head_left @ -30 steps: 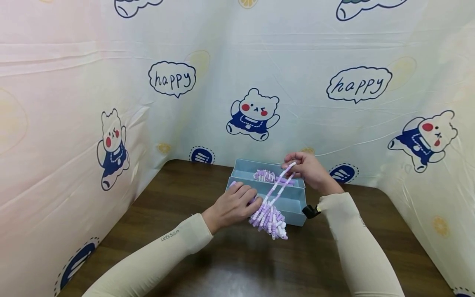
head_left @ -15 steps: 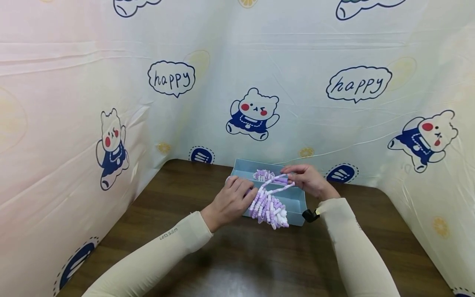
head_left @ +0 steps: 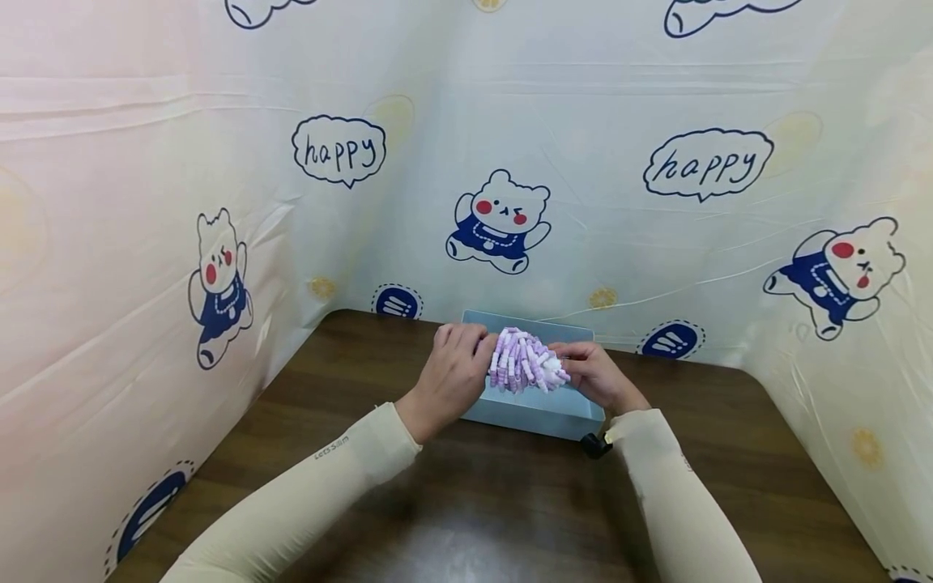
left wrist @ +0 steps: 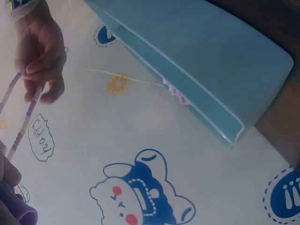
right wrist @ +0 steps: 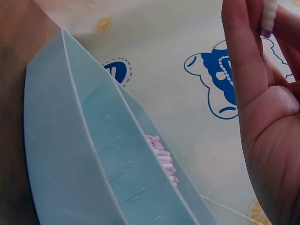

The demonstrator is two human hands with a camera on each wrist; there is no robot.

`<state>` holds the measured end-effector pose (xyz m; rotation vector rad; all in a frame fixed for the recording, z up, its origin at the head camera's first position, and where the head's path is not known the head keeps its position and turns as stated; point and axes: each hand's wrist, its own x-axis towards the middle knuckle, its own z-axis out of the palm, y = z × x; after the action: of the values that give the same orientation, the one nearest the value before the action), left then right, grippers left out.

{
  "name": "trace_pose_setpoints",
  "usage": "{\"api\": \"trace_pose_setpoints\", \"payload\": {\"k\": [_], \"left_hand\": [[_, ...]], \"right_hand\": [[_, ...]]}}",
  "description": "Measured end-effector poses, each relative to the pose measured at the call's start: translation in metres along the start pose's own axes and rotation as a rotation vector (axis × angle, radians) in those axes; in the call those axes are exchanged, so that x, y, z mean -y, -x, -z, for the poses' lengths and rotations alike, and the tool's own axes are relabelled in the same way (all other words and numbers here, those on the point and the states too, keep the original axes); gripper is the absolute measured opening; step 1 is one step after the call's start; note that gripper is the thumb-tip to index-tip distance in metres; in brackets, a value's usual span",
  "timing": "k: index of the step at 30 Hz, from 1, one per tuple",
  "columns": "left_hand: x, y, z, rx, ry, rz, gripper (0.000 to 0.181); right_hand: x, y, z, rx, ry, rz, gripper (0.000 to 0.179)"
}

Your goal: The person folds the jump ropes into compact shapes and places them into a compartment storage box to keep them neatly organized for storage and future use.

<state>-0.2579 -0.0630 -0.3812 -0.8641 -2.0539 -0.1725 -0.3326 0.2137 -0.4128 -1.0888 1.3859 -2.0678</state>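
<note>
My left hand (head_left: 455, 368) grips a lilac handle (left wrist: 23, 211) and the gathered strands of a lilac-and-white beaded jump rope (head_left: 521, 364). Its bunched loops hang over the light blue box (head_left: 535, 417) in the head view. Close at the right of the bundle, my right hand (head_left: 598, 376) pinches beaded strands; in the right wrist view a white-beaded piece (right wrist: 268, 18) shows between its fingers. Two strands (left wrist: 26, 117) run from the right hand toward the left in the left wrist view. Palm and lower fingers of the left hand are hidden.
The box has a front and a rear compartment with a divider (right wrist: 140, 136) between. Lilac-and-white beads (right wrist: 164, 161) show in the rear one. It stands on a dark wooden table (head_left: 466, 510), and a printed cloth (head_left: 583, 162) hangs behind and at the sides.
The left hand has raised the jump rope bundle farther back over the box. My right hand has come lower and left, close beside the bundle, and the stretched loop has drawn in.
</note>
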Motion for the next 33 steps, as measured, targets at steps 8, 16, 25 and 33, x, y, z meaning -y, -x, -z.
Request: {"api": "trace_pose_setpoints", "payload": {"k": [8,16,25,33], "left_hand": [[0.001,-0.005,0.001,-0.022,0.007,0.074,0.023],[0.01,-0.009,-0.005,-0.061,-0.008,0.142,0.021],[0.022,-0.011,-0.02,-0.018,-0.074,0.31,0.019],[0.03,-0.009,-0.035,0.043,-0.101,0.392,0.016]], "right_hand": [[-0.023,-0.001,-0.003,0.113,-0.18,0.059,0.035],[-0.039,-0.004,-0.013,0.06,-0.084,0.081,0.026],[-0.05,-0.013,-0.037,-0.296,0.03,0.148,0.023],[-0.058,-0.03,-0.062,-0.461,-0.113,0.315,0.022]]}}
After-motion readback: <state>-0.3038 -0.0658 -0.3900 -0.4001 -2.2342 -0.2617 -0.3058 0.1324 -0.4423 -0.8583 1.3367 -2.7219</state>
